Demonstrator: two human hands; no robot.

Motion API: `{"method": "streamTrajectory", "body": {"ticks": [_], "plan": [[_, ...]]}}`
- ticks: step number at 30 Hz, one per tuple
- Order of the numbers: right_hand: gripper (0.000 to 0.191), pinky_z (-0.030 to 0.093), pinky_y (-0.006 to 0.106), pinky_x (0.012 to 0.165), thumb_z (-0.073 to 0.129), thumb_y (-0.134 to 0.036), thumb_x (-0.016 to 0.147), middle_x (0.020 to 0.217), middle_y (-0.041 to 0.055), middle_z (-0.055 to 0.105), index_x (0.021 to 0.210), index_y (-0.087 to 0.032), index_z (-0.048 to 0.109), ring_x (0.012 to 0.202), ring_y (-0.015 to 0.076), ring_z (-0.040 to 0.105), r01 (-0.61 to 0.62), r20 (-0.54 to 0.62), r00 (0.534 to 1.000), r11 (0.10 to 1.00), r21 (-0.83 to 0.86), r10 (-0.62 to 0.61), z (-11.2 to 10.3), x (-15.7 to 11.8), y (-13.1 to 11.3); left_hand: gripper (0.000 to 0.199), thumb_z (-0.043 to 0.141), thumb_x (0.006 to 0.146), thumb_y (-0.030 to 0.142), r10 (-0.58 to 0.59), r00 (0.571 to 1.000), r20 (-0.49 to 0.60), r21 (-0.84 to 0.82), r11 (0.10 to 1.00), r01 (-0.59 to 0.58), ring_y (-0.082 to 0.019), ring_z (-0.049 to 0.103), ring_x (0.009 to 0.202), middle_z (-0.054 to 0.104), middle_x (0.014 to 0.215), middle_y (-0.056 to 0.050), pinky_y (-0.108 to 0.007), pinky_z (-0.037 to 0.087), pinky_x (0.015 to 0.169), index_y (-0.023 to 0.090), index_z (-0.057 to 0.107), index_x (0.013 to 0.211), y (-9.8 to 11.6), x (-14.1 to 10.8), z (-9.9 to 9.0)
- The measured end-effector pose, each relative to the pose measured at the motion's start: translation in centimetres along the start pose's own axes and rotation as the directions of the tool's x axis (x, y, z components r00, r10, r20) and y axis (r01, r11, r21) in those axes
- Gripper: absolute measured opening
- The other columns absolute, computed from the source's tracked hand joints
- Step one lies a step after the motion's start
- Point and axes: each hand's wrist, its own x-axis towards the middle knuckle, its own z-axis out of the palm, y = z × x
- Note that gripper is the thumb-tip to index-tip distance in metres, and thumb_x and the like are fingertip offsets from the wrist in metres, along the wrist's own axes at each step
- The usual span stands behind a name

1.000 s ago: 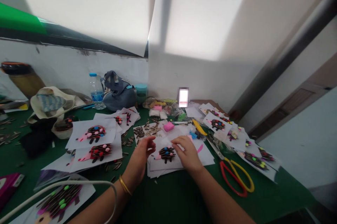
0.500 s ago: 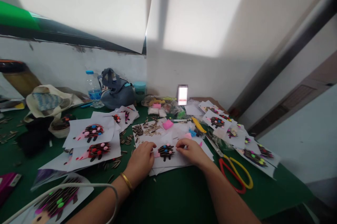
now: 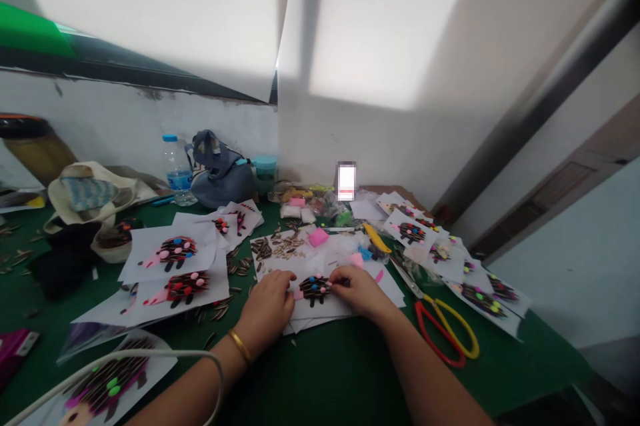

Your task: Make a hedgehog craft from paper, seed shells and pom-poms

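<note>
On white paper (image 3: 330, 309) lies a small hedgehog figure (image 3: 314, 288) with dark seed spines, a pink face and blue and pink dots. My left hand (image 3: 270, 303) rests on the paper at the figure's left, its fingers bent together by the pink face. At the right edge of the spines is my right hand (image 3: 356, 287), thumb and forefinger pinched on something small that I cannot make out. Sunflower seeds (image 3: 280, 245) and a pink clay block (image 3: 319, 237) lie just beyond the figure.
Finished-looking hedgehog sheets (image 3: 173, 253) lie at the left, more (image 3: 443, 249) at the right. Red-and-yellow scissors (image 3: 440, 326) lie beside my right forearm. A yellow cutter (image 3: 375, 237), water bottle (image 3: 179, 173) and blue bag (image 3: 220, 173) stand or lie farther back. A pale cable (image 3: 150, 351) crosses my left forearm.
My right hand has moved slightly left, so its fingertips are now at the right edge of the hedgehog's spines. My left hand has barely moved.
</note>
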Motion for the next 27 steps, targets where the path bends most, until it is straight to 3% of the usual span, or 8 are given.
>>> {"method": "streamTrajectory", "body": {"ticks": [13, 27], "plan": [[0.014, 0.045, 0.026, 0.073, 0.061, -0.023, 0.079, 0.087, 0.0013, 0.070, 0.087, -0.021, 0.072, 0.080, 0.0173, 0.063, -0.025, 0.030, 0.999, 0.999, 0.035, 0.024, 0.11, 0.31, 0.43, 0.030, 0.045, 0.083, 0.019, 0.019, 1.000, -0.013, 0.105, 0.994, -0.017, -0.022, 0.056, 0.099, 0.062, 0.104, -0.008, -0.033, 0.040, 0.086, 0.019, 0.058, 0.110, -0.23, 0.11, 0.50], [0.017, 0.045, 0.027, 0.073, 0.057, -0.027, 0.082, 0.085, 0.0014, 0.071, 0.086, -0.022, 0.074, 0.080, 0.0181, 0.064, -0.017, 0.049, 0.999, 0.999, 0.038, 0.015, -0.19, 0.41, 0.02, 0.030, 0.047, 0.084, 0.023, 0.007, 1.000, -0.001, 0.113, 0.994, -0.006, -0.023, 0.056, 0.100, 0.062, 0.105, -0.008, -0.034, 0.041, 0.085, 0.019, 0.059, 0.112, 0.07, 0.01, 0.23]]}}
